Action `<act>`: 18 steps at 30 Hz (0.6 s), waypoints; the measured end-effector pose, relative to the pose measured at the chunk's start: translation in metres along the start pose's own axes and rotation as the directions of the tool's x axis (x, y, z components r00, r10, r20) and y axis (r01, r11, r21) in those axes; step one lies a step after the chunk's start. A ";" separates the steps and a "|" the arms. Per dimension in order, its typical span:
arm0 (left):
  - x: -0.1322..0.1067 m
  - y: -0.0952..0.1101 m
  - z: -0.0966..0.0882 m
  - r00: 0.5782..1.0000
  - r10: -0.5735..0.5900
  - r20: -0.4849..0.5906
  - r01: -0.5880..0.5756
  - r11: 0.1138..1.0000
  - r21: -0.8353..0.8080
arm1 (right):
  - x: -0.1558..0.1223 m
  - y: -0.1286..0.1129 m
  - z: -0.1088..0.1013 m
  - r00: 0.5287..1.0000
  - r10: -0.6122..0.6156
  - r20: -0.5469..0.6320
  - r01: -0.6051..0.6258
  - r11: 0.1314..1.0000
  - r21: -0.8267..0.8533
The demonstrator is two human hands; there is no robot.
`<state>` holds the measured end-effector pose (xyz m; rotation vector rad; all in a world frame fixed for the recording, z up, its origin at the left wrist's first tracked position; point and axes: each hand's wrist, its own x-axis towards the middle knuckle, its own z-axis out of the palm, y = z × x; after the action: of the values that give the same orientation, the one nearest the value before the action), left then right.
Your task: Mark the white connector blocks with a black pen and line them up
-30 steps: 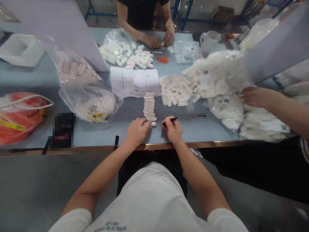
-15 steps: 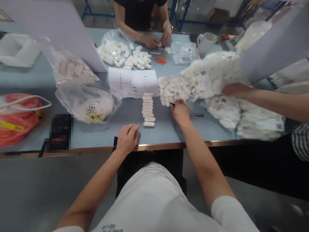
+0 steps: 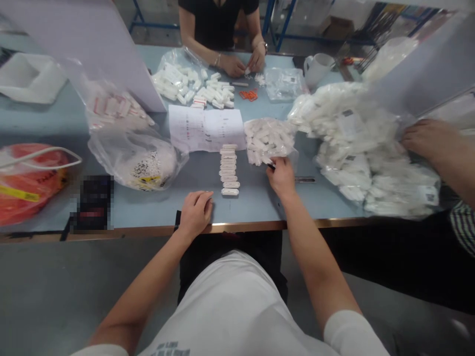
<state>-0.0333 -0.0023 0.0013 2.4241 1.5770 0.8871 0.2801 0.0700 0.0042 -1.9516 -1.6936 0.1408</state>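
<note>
My left hand (image 3: 196, 210) rests palm down near the table's front edge, fingers curled loosely, nothing visible in it. My right hand (image 3: 281, 174) reaches forward to the near edge of a clear bag of small white pieces (image 3: 267, 138), with a black pen (image 3: 270, 166) gripped in its fingers. Between my hands a neat column of several white labelled pieces (image 3: 228, 168) lies on the grey-blue table (image 3: 208, 202). A printed paper sheet (image 3: 206, 129) lies just beyond the column.
A co-worker's hand (image 3: 426, 138) presses on a large heap of white bagged pieces (image 3: 356, 148) at the right. Another person (image 3: 237, 62) works opposite, by loose white pieces and a mug (image 3: 319, 66). Plastic bags (image 3: 137, 158) and an orange bag (image 3: 25, 183) lie left.
My right hand went from beside the column's near end forward to the bag of white pieces, then drew back a little. My left hand slid back toward the table edge. The co-worker's hand moved right.
</note>
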 end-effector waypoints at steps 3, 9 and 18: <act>0.000 -0.001 0.000 0.999 -0.036 0.006 0.036 0.999 -0.027 | -0.005 0.006 -0.001 0.999 0.015 -0.044 -0.011 0.997 0.075; 0.001 -0.002 -0.009 0.993 -0.116 -0.013 0.115 0.990 -0.082 | -0.025 0.007 -0.015 0.987 0.150 -0.059 -0.134 0.967 0.216; 0.007 -0.034 -0.033 0.974 -0.216 0.076 0.215 0.977 0.019 | -0.082 -0.021 -0.038 0.929 -0.179 0.323 0.037 0.916 0.400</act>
<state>-0.0757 0.0119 0.0181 2.2099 1.7763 0.7387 0.2610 -0.0189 0.0235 -1.5935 -1.8217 0.7704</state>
